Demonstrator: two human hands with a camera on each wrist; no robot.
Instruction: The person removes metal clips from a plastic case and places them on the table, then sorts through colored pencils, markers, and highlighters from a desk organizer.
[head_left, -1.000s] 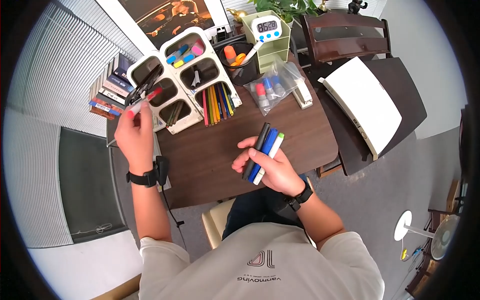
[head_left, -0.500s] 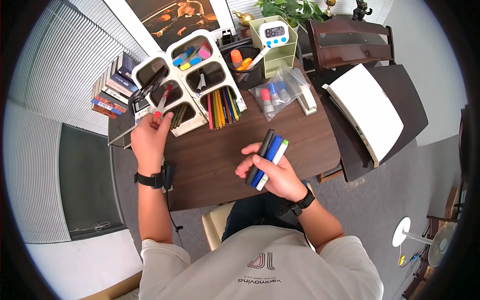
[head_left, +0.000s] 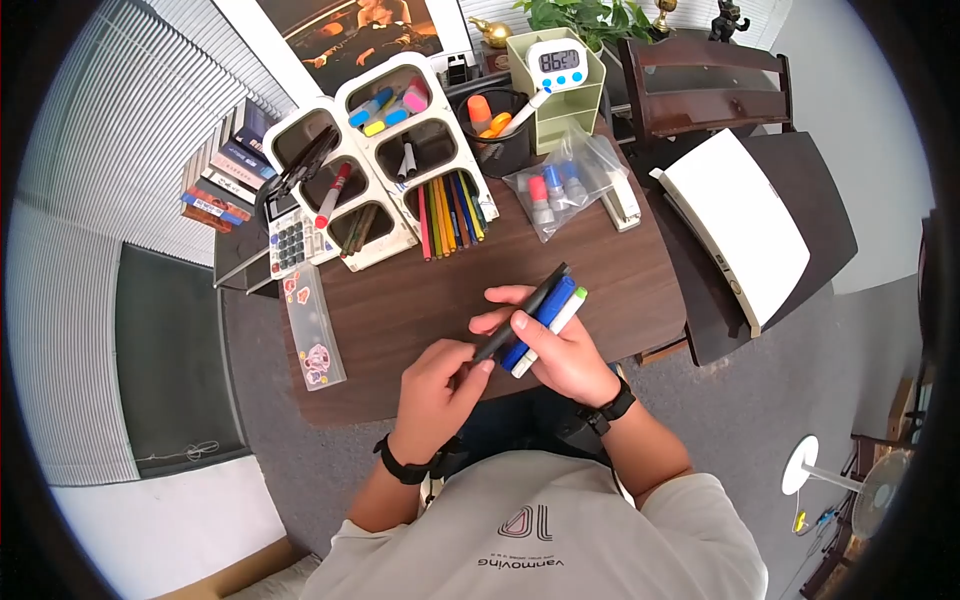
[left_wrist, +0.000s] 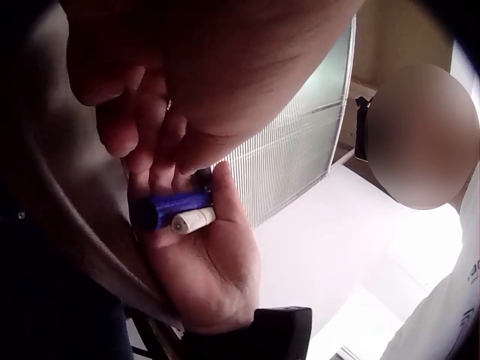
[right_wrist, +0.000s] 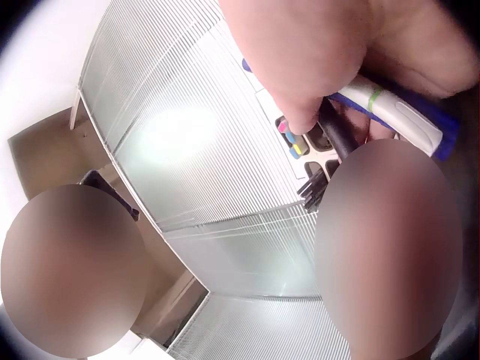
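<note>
My right hand (head_left: pixel 568 362) holds a blue marker (head_left: pixel 545 318) and a white marker with a green end (head_left: pixel 570 308) under its thumb. Across its fingers slants a black marker (head_left: pixel 522 308), whose lower end my left hand (head_left: pixel 435 395) pinches between thumb and fingertips. In the left wrist view the ends of the blue marker (left_wrist: pixel 176 208) and white marker (left_wrist: pixel 193 220) show on the right palm. A red-and-white marker (head_left: pixel 333 197) leans in the middle left compartment of the white organizer (head_left: pixel 385 256).
Colored pencils (head_left: pixel 450 215) and highlighters (head_left: pixel 388 107) fill other compartments. Right of them stand a black mesh pen cup (head_left: pixel 503 155), a clear bag of small bottles (head_left: pixel 562 190) and a stapler (head_left: pixel 622 203). A calculator (head_left: pixel 290 243) and a stickered clear case (head_left: pixel 312 330) lie at the left.
My left hand let go of the red marker in the organizer, then came down and right to the black marker. That marker now tilts away from the blue and white ones.
</note>
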